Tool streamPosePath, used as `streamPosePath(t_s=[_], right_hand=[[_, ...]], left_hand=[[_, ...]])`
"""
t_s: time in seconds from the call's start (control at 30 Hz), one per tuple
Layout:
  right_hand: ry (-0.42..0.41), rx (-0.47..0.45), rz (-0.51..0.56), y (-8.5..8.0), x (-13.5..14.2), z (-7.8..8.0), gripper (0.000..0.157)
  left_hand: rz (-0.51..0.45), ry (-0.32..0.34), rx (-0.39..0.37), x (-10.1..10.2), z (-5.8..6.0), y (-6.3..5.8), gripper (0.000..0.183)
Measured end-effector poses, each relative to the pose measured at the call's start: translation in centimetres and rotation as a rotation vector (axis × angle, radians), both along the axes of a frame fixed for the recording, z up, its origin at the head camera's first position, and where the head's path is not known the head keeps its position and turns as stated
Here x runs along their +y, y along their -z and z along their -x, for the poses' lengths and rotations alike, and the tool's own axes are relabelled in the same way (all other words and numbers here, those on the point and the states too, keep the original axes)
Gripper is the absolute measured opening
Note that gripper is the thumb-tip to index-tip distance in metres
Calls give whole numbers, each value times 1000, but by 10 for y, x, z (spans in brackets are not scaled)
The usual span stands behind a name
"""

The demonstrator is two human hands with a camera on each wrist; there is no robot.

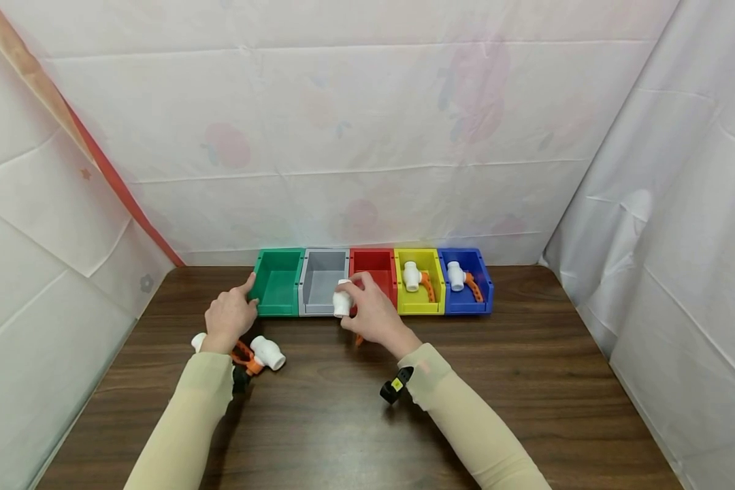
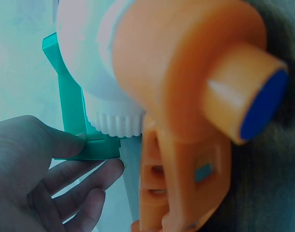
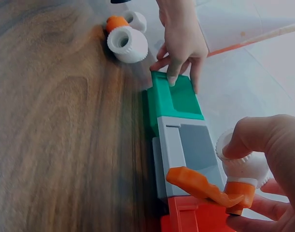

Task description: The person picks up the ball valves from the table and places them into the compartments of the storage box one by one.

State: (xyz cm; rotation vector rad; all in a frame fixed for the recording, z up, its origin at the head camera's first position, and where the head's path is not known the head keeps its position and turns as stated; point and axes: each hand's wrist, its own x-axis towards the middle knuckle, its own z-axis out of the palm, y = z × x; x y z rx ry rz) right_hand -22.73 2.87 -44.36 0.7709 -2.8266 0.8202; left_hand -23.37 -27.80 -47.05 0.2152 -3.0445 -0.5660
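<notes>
While your left hand point(image 1: 228, 317) pinches the edge of the green bin point(image 1: 280, 275), left of the grey bin point(image 1: 327, 269), your right hand point(image 1: 375, 315) grips a white valve point(image 1: 341, 298) by the grey bin's front right corner. It looks light, stiff and sturdy; its ribbed end point(image 1: 341, 312) should slip least. Your right wrist view shows the orange handle point(image 3: 193, 181), mostly hidden from the head view.

Soft, bright light lies over the table point(image 1: 527, 395) here, a pale sheen on its near middle and a dim shadow beside the left sleeve point(image 1: 190, 408), while the left wrist view has a bluish cast, its looming orange handle point(image 2: 181, 106) blurred.
</notes>
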Motion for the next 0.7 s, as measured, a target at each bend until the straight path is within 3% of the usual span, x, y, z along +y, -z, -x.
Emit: streamPosePath(t_s=[0.7], right_hand=[[35, 67, -24, -4, 11, 17, 55]], left_hand=[[4, -7, 13, -2, -1, 1, 61]])
